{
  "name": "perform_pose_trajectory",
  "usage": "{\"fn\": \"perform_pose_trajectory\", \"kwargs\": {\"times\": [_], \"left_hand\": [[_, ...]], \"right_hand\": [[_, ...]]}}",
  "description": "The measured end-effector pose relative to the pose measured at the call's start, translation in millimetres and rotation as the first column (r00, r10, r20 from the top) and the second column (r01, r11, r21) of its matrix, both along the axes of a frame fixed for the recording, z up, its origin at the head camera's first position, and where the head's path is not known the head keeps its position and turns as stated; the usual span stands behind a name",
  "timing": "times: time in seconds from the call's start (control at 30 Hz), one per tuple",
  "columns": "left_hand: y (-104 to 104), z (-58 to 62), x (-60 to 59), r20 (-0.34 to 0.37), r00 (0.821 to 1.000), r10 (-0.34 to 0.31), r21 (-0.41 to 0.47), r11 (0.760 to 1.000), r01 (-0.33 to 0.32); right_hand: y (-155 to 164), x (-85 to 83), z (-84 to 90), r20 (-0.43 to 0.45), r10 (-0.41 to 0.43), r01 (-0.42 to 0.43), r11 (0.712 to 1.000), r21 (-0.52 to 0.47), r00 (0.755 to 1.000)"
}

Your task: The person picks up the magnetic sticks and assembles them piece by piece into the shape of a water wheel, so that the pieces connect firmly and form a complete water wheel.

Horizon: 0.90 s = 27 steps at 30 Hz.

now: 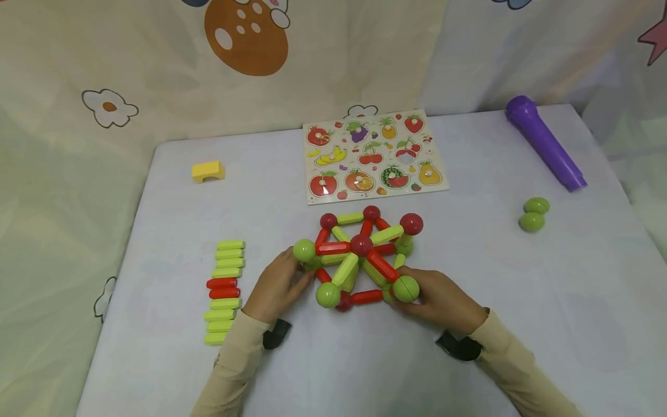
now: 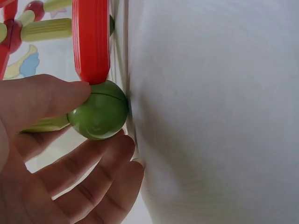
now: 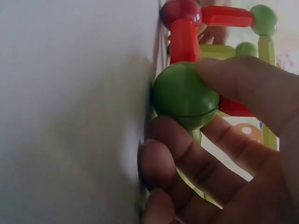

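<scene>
A frame of red and yellow-green sticks joined by red and green balls [image 1: 362, 258] stands on the white table [image 1: 521, 301]. My left hand [image 1: 298, 271] holds the frame's left corner green ball [image 1: 304, 250]. In the left wrist view the thumb [image 2: 51, 95] presses that ball [image 2: 99, 115] and the fingers [image 2: 93, 163] curl under it, below a red stick [image 2: 91, 39]. My right hand [image 1: 417, 298] pinches the front right green ball [image 1: 406, 288]. The right wrist view shows the ball [image 3: 185, 95] between thumb [image 3: 243, 86] and fingers.
Spare yellow-green and red sticks [image 1: 223, 292] lie in a row at the left. A yellow block [image 1: 208, 171] sits far left, a fruit puzzle board [image 1: 372, 156] behind the frame. A purple tube [image 1: 544, 142] and two loose green balls [image 1: 534, 214] lie at the right.
</scene>
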<state>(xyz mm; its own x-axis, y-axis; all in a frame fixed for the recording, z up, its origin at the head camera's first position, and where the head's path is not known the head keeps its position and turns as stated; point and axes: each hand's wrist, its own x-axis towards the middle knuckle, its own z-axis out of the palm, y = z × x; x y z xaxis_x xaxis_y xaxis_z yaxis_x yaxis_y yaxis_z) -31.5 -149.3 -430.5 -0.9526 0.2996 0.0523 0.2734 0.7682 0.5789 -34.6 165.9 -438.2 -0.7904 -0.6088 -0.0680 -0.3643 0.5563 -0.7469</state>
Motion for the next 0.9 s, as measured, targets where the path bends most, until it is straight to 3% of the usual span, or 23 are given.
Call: {"fn": "perform_pose_trajectory", "kwargs": {"times": [0.7,0.9], "left_hand": [[4,-4.3,-11.0,0.045,0.998,0.034,0.090,0.995,-0.038],[7,-4.5,-10.7,0.049,0.998,0.047,0.091,0.995,-0.051]], "right_hand": [[-8,9.8,-5.5,-0.100,-0.052,0.053,0.999,0.008,0.994],[-12,12.3,-3.1,-0.234,-0.053,0.062,0.997,0.034,0.971]]}}
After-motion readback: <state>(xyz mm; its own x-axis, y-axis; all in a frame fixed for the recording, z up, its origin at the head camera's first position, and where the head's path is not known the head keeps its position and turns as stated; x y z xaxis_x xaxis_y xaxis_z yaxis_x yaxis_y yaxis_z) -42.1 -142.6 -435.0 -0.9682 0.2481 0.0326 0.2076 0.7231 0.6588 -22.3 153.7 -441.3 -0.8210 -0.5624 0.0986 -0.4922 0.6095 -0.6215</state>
